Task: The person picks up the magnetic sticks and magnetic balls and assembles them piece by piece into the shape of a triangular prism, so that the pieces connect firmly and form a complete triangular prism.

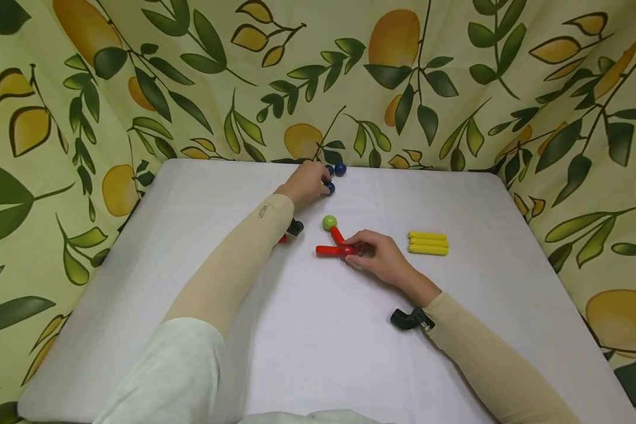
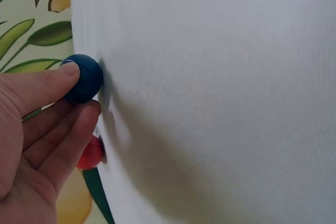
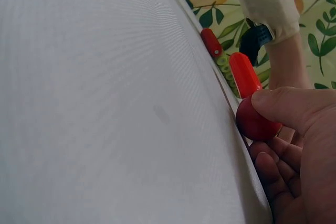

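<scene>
At the far side of the table my left hand [image 1: 306, 181] pinches a blue ball [image 2: 86, 80] between thumb and fingers. Two other blue balls, one of them a dark blue ball [image 1: 340, 169], lie just beyond the fingertips. Nearer the middle, my right hand [image 1: 378, 256] holds a red ball [image 3: 257, 119] between thumb and fingers. From that ball stick out two red rods, a left-pointing rod [image 1: 327, 251] and an upper rod [image 1: 337, 235]. A light green ball [image 1: 330, 222] sits at the upper rod's far end. Below the left fingers another red ball [image 2: 92, 153] shows partly.
Several yellow rods [image 1: 428, 243] lie side by side to the right of my right hand. A red piece [image 1: 282, 238] peeks out beside the left forearm, mostly hidden. White cloth covers the table [image 1: 318, 353], and a leaf-patterned curtain [image 1: 275, 76] stands behind its far edge.
</scene>
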{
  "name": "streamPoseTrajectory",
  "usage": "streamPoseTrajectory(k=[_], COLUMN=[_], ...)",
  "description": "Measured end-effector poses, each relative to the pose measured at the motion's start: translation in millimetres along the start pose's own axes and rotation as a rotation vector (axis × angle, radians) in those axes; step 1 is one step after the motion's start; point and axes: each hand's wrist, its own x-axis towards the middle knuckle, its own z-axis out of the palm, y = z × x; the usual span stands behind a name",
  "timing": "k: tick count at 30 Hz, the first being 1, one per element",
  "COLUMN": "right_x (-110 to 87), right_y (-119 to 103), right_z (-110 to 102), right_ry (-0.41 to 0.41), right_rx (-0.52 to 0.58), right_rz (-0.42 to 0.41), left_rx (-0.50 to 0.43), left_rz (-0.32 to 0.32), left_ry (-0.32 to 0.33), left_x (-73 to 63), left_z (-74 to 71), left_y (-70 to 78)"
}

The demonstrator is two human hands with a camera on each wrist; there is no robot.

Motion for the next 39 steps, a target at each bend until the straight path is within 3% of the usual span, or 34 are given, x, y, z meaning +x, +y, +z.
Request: streamPoseTrajectory(k=[5, 10, 16, 21, 26, 33, 39], right_x=[-0.6, 0.2, 1.1, 0.7, 0.5, 1.9, 2.7], right_y=[0.1, -0.8, -1.4, -0.6, 0.3, 1.1, 1.5], right_z=[1.6, 2.0, 2.1, 2.5, 1.1, 0.0, 0.0], right_ry=[0.000, 0.001, -0.004, -0.002, 0.004, 0.012, 0.004], right_rx=[0.008, 0.005, 0.001, -0.001, -0.013, -0.010, -0.008], right_rz=[-0.008, -0.014, -0.017, -0.015, -0.017, -0.011, -0.012], left_rx=[-0.129, -0.279, -0.451, -0.567, -0.621, -0.638, -0.632], left_rz=[0.000, -0.048, -0.084, -0.075, -0.056, -0.069, -0.072], left_ry=[0.069, 0.099, 0.148, 0.204, 0.240, 0.198, 0.134], left_x=[-3.2, -11.0, -34.6, -60.4, -92.2, -132.1, -152.2], left_z=[0.4, -12.3, -28.1, -39.0, -42.6, -35.7, -21.5], left_y=[-11.6, -16.1, -20.6, -21.6, -15.8, -17.6, -23.5])
